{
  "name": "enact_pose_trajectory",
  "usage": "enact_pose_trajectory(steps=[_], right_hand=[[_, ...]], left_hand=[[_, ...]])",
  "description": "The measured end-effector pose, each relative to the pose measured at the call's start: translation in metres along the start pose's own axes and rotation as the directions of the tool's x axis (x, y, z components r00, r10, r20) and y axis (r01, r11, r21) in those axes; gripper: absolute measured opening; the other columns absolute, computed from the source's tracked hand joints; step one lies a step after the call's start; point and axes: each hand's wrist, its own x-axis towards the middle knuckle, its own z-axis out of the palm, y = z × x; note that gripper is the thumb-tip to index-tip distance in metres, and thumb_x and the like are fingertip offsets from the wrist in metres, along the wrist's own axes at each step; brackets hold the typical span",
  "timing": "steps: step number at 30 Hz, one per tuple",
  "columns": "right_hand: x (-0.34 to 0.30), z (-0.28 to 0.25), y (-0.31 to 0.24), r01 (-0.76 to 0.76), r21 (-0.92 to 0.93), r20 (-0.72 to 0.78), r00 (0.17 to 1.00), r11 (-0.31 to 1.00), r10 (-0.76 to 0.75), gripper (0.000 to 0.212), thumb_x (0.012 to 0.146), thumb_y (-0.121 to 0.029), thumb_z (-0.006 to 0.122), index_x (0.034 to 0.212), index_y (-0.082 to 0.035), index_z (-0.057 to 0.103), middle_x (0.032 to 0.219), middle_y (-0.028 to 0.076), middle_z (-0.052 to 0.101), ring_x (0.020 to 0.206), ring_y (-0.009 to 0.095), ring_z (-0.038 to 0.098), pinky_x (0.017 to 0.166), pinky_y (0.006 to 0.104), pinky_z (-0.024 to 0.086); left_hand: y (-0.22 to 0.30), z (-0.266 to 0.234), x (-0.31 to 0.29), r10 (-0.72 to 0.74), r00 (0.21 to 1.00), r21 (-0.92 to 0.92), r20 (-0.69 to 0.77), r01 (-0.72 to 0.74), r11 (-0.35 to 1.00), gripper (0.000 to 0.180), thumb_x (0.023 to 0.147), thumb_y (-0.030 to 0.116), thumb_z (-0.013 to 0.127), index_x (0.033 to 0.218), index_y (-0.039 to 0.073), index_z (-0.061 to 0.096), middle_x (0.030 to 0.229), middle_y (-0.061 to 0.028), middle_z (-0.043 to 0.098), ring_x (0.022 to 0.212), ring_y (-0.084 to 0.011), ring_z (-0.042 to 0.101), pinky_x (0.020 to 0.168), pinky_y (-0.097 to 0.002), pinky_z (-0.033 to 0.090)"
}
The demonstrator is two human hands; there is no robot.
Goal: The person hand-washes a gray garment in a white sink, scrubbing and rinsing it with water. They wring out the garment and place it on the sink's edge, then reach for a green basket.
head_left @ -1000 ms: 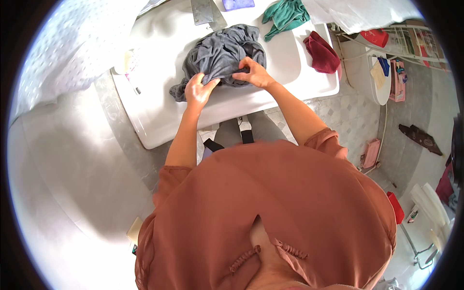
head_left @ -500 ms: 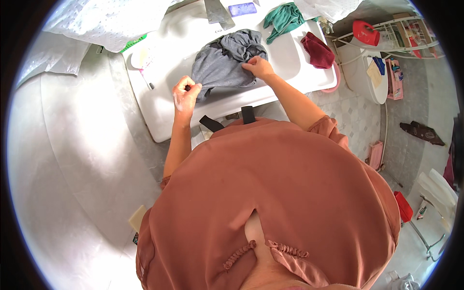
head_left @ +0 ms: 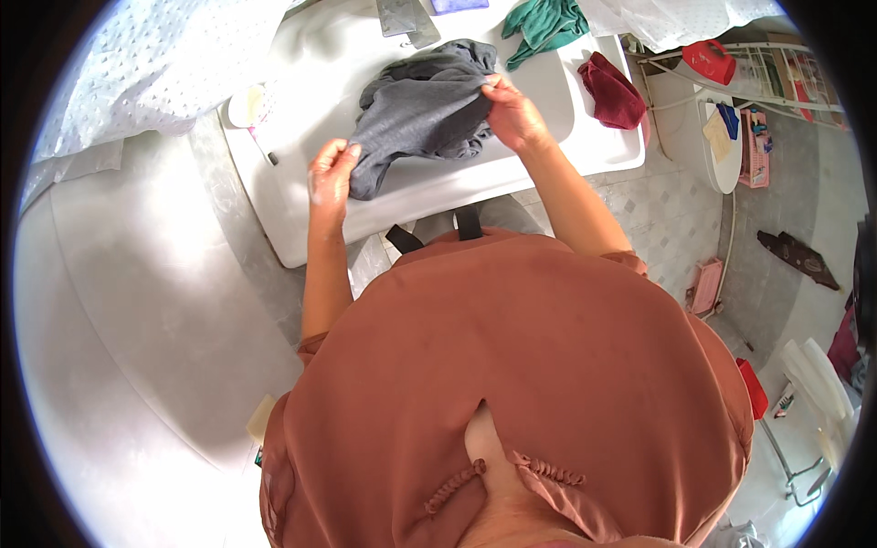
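Observation:
A bunched grey garment (head_left: pixel 420 114) lies in the white sink (head_left: pixel 292 205), part of it stretched between my two hands. My left hand (head_left: pixel 332 171) pinches its near left corner close to the sink's front edge. Farther right, my right hand (head_left: pixel 514 114) grips the cloth's upper right part between thumb and fingers. The rest of the garment is heaped in folds behind the stretched part. Beyond it, a green cloth (head_left: pixel 546 32) hangs over the basin's far rim. A dark red cloth (head_left: pixel 614 91) rests on the right rim.
At the back stands a metal faucet (head_left: pixel 402 18), with a purple bar (head_left: pixel 459 5) beside it. A white cup (head_left: pixel 247 107) and a brush (head_left: pixel 265 146) lie on the left ledge. To the right are a white toilet (head_left: pixel 722 151) and a rack holding a red scoop (head_left: pixel 709 62).
My right hand has lifted up and right, drawing the cloth taut. My left hand has shifted slightly left with its corner. The view has moved a little.

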Motion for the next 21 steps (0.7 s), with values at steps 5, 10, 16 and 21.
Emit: enact_pose_trajectory(steps=[5,10,16,21], right_hand=[[-0.043,0.030,-0.050,0.014,0.083,0.394,0.918,0.996,-0.046,0.015,0.082,-0.013,0.059,0.095,-0.007,0.054,0.107,0.009,0.062,0.107,0.022,0.054,0.101,0.0381,0.037],[-0.042,-0.042,-0.026,-0.278,-0.575,-0.084,0.955,0.769,0.283,0.023,0.081,-0.018,0.060,0.101,-0.006,0.061,0.100,0.000,0.061,0.095,0.012,0.055,0.088,0.0264,0.040],[-0.002,0.019,-0.003,-0.078,-0.951,-0.001,0.969,-0.299,-0.249,0.050,0.079,-0.046,0.069,0.108,-0.005,0.063,0.107,0.011,0.066,0.106,0.024,0.060,0.088,0.0376,0.048],[0.040,0.008,0.033,-0.145,-0.912,-0.126,0.989,-0.385,-0.074,0.060,0.074,-0.054,0.070,0.116,-0.012,0.063,0.121,0.011,0.062,0.116,0.030,0.057,0.096,0.0433,0.045]], left_hand=[[0.064,-0.003,-0.015,0.100,0.947,0.427,0.304,-0.229,0.875,0.008,0.083,0.009,0.067,0.085,0.002,0.062,0.069,-0.0006,0.056,0.072,-0.0120,0.052,0.065,-0.0268,0.041],[0.012,0.014,0.007,0.134,0.926,0.717,0.353,-0.360,0.597,0.029,0.076,0.017,0.073,0.101,0.003,0.065,0.097,-0.0110,0.066,0.091,-0.0275,0.060,0.080,-0.0376,0.046],[-0.069,0.052,0.062,0.060,0.957,0.731,0.283,-0.256,0.632,0.052,0.079,0.028,0.071,0.124,0.005,0.057,0.119,-0.0188,0.060,0.115,-0.0348,0.055,0.098,-0.0408,0.043],[-0.062,0.085,0.048,0.172,0.919,0.723,0.354,-0.386,0.573,0.035,0.076,0.018,0.064,0.108,0.002,0.063,0.098,-0.0193,0.067,0.093,-0.0390,0.062,0.084,-0.0431,0.049]])
